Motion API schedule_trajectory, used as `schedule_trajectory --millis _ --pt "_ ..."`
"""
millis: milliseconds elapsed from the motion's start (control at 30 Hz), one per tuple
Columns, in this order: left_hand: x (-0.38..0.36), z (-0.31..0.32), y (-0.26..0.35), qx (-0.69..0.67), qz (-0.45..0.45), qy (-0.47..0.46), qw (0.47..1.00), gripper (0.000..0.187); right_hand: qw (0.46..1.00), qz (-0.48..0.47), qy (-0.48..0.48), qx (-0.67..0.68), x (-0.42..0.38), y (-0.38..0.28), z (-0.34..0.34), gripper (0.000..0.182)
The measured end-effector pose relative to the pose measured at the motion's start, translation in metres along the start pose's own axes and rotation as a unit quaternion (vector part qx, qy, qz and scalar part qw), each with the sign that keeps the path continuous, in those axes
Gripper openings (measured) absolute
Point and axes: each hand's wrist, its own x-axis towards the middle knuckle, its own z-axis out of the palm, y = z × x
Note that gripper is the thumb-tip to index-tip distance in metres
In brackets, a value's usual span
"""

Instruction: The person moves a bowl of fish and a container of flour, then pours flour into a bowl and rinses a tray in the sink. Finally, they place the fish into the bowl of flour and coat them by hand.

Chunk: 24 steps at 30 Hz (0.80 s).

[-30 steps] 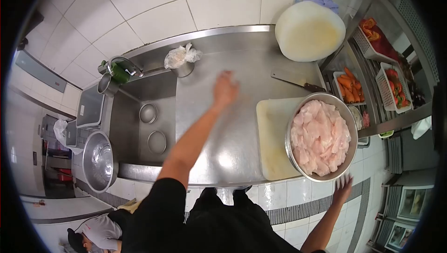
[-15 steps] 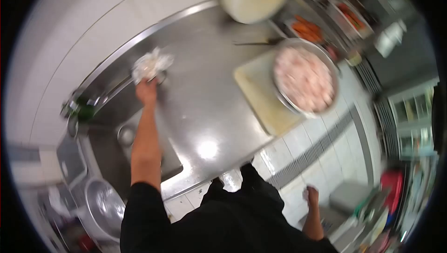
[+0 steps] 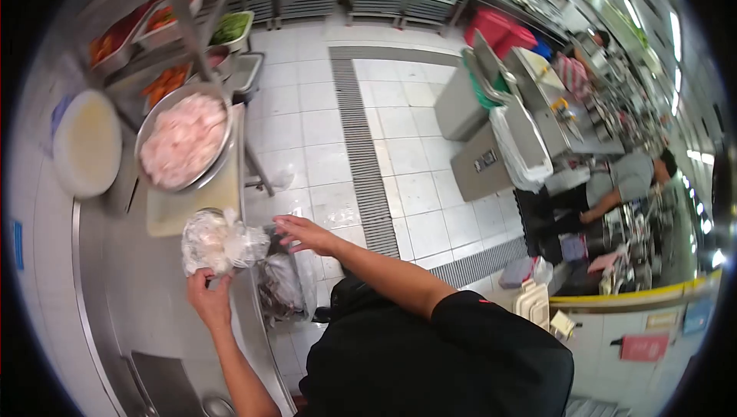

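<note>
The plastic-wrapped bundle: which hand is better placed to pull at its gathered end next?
Probably the right hand: it is open, with its fingers close to the gathered end. The left hand holds the bundle at its edge, so could steady it.

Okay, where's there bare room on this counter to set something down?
Mostly on the steel counter between the tiled wall and the plastic-wrapped bundle, stretching down to the sink. A small strip of cutting board shows between the bowl and bundle. It's crowded where the bowl overlaps the board, and at the bundle, which the left hand grips.
</note>
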Motion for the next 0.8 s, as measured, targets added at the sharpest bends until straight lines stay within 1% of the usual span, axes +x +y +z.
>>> schedule_trajectory --millis 33,67,100,133,167,200,233,267,300,333,367,400,433,467,500,533,600,633,667,700,733,800 --pt "-0.001 0.017 0.021 -0.051 0.02 -0.016 0.998 0.032 0.999 -0.004 0.01 0.049 -0.009 -0.011 -0.003 0.063" --pt "-0.001 0.033 0.042 -0.053 0.032 -0.024 0.998 0.032 0.995 -0.008 0.017 0.097 -0.016 -0.02 -0.011 0.064" --pt "0.001 0.05 0.065 -0.057 0.054 -0.053 0.996 0.032 0.994 -0.014 0.026 0.104 -0.017 -0.016 -0.028 0.064" --pt "0.001 0.068 0.089 -0.061 0.077 -0.08 0.992 0.032 0.981 -0.04 -0.016 0.191 -0.02 -0.012 -0.049 0.069" --pt "0.0 0.087 0.114 -0.063 0.088 -0.088 0.99 0.032 0.958 -0.067 -0.057 0.273 -0.025 -0.011 -0.069 0.074" --pt "0.0 0.109 0.141 -0.067 0.107 -0.114 0.985 0.033 0.956 -0.077 -0.049 0.278 -0.039 -0.02 -0.091 0.074" --pt "0.0 0.131 0.168 -0.071 0.125 -0.14 0.98 0.033 0.933 -0.081 -0.088 0.338 -0.058 -0.027 -0.117 0.079" --pt "0.0 0.159 0.19 -0.104 0.14 -0.165 0.971 0.034 0.906 -0.086 -0.128 0.395 -0.08 -0.036 -0.143 0.084" --pt "-0.001 0.187 0.216 -0.126 0.153 -0.186 0.962 0.034 0.886 -0.109 -0.137 0.429 -0.102 -0.045 -0.167 0.093" --pt "-0.003 0.215 0.243 -0.146 0.164 -0.207 0.953 0.034 0.884 -0.119 -0.131 0.432 -0.125 -0.053 -0.194 0.093" --pt "-0.006 0.242 0.27 -0.146 0.173 -0.213 0.95 0.034 0.86 -0.167 -0.128 0.464 -0.146 -0.059 -0.224 0.096" --pt "-0.01 0.272 0.299 -0.172 0.182 -0.249 0.936 0.034 0.834 -0.215 -0.126 0.493 -0.165 -0.066 -0.256 0.099" --pt "-0.014 0.305 0.33 -0.196 0.19 -0.284 0.919 0.034 0.831 -0.224 -0.125 0.493 -0.183 -0.071 -0.291 0.099" --pt "-0.019 0.341 0.359 -0.195 0.197 -0.287 0.917 0.034 0.807 -0.282 -0.103 0.508 -0.2 -0.075 -0.326 0.099" --pt "-0.023 0.38 0.39 -0.225 0.196 -0.334 0.894 0.033 0.779 -0.336 -0.082 0.522 -0.215 -0.081 -0.366 0.1" --pt "-0.025 0.413 0.425 -0.251 0.194 -0.381 0.868 0.033 0.776 -0.34 -0.084 0.524 -0.228 -0.087 -0.414 0.1" --pt "-0.034 0.477 0.497 -0.207 0.245 -0.421 0.849 0.033 0.632 -0.392 -0.037 0.667 -0.26 -0.076 -0.49 0.095" --pt "-0.042 0.508 0.534 -0.231 0.26 -0.46 0.817 0.035 0.695 -0.421 0.15 0.563 -0.283 -0.082 -0.518 0.092" --pt "-0.049 0.541 0.573 -0.259 0.275 -0.494 0.783 0.038 0.729 -0.423 0.328 0.428 -0.308 -0.095 -0.545 0.089" --pt "-0.06 0.58 0.619 -0.26 0.293 -0.532 0.751 0.041 0.72 -0.494 0.254 0.415 -0.346 -0.108 -0.572 0.085" --pt "-0.078 0.631 0.672 -0.258 0.313 -0.575 0.711 0.045 0.699 -0.564 0.184 0.399 -0.388 -0.116 -0.614 0.082" --pt "-0.108 0.688 0.717 -0.234 0.28 -0.644 0.672 0.055 0.622 -0.546 0.379 0.415 -0.419 -0.122 -0.662 0.074"
